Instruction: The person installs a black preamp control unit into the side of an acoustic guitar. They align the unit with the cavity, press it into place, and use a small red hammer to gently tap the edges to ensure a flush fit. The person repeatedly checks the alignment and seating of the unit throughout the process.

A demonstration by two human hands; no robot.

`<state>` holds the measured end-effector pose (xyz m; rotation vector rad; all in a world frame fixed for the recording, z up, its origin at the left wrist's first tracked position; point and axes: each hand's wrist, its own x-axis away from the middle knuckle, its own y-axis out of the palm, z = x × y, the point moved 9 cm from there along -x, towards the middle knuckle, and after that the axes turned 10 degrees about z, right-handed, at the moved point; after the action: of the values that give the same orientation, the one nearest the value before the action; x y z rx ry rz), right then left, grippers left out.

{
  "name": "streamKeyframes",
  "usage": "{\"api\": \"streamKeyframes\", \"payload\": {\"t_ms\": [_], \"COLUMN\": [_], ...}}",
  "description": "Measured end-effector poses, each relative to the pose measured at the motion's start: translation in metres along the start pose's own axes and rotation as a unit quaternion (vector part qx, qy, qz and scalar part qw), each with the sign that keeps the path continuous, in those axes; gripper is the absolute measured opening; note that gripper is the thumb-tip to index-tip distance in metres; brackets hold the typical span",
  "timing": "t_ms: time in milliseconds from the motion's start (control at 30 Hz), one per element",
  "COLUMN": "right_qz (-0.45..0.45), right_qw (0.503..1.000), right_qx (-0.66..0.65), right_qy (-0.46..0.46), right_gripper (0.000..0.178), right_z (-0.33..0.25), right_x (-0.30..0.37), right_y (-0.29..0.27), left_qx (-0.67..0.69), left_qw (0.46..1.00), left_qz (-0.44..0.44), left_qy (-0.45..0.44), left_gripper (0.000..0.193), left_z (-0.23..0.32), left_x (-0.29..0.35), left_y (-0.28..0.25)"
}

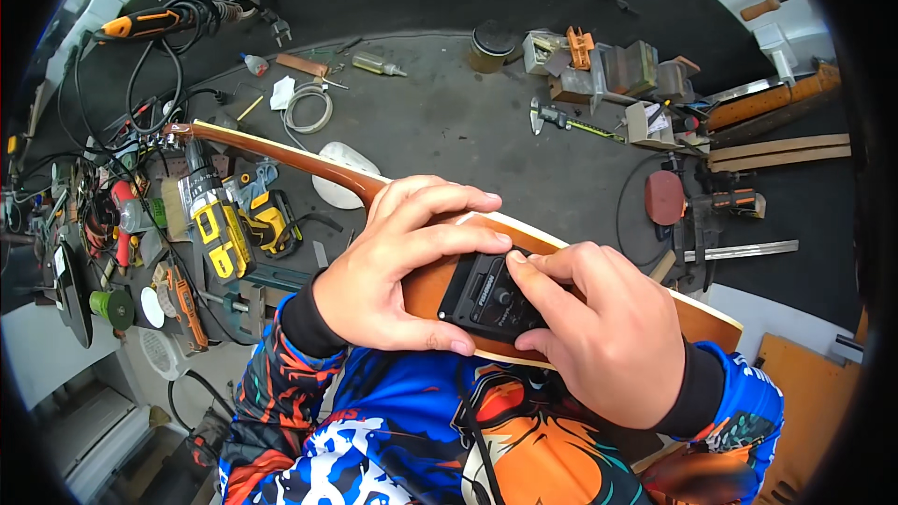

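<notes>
A small guitar lies on its edge across my lap, its brown side facing up and pale binding along both rims. Its neck reaches far left toward the bench. Set in that side is a black preamp panel with a knob and small controls. My left hand spans the guitar's side left of the panel, thumb along the near rim and fingers over the far part, steadying it. My right hand has its thumb and fingers bunched on the panel's right end. Whether the panel sits flush is hidden by my fingers.
A yellow cordless drill and a rotary tool lie left among cables. Behind the guitar stands a white computer mouse-shaped object. Farther back are a digital caliper, a lidded jar and small boxes. A vise-like clamp is right.
</notes>
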<state>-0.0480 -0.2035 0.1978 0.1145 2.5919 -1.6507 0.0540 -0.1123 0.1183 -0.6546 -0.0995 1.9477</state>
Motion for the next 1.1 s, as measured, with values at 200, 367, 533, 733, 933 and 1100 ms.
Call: {"api": "streamKeyframes", "payload": {"t_ms": [200, 367, 533, 733, 933, 1100], "right_qz": [0.002, 0.000, 0.007, 0.026, 0.034, 0.025], "right_qw": [1.000, 1.000, 1.000, 0.997, 0.998, 0.998], "right_qx": [0.015, -0.005, -0.011, -0.042, -0.024, -0.036], "right_qy": [-0.006, 0.004, 0.018, 0.051, 0.045, 0.042], "right_gripper": [0.047, 0.046, 0.047, 0.058, 0.060, 0.056], "right_z": [-0.001, 0.008, 0.010, 0.014, 0.012, 0.014], "right_x": [-0.002, -0.001, -0.004, -0.002, 0.001, 0.001], "right_y": [0.003, 0.001, 0.000, -0.004, -0.004, -0.006], "left_qx": [0.019, 0.022, 0.038, 0.087, 0.109, 0.007], "left_qw": [1.000, 1.000, 0.999, 0.993, 0.989, 0.999], "left_qz": [0.019, -0.008, 0.006, 0.072, 0.093, 0.014], "left_qy": [-0.015, -0.021, -0.035, -0.040, -0.031, -0.030], "left_gripper": [0.077, 0.074, 0.069, 0.086, 0.086, 0.066], "left_z": [-0.003, -0.005, -0.004, -0.007, -0.008, 0.005], "left_x": [0.005, 0.004, 0.000, 0.006, 0.008, -0.002], "left_y": [-0.003, 0.000, -0.003, -0.002, -0.002, -0.001]}}
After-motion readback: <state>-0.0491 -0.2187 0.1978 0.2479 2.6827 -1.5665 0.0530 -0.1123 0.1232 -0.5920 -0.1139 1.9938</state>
